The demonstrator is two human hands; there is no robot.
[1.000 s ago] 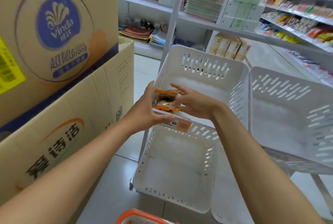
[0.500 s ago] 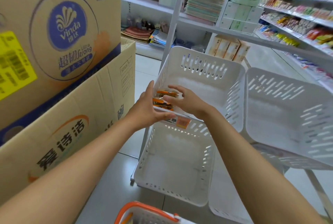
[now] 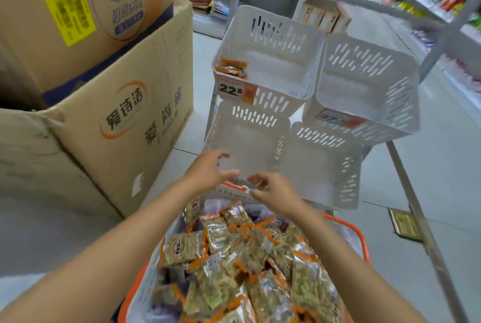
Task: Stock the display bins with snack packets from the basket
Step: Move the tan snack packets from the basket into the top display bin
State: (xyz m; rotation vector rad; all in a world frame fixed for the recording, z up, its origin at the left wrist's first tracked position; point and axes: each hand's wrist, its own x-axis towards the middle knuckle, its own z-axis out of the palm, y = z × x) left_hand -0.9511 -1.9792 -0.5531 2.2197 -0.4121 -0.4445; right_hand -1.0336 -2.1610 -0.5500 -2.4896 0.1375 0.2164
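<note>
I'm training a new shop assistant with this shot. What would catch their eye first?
First, the orange-rimmed basket at the bottom, heaped with snack packets. Above its far rim hover the left hand and right hand, both open and holding nothing. Beyond them stand white display bins; only the upper left bin holds a few packets, tucked in its near left corner above a 22.8 price tag.

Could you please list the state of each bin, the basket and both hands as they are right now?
Upper left bin: a few snack packets in its front left corner.
Upper right bin: empty.
Lower left bin: empty.
Lower right bin: empty.
Orange basket: full of packets.
Left hand: open, holding nothing.
Right hand: open, holding nothing.
</note>
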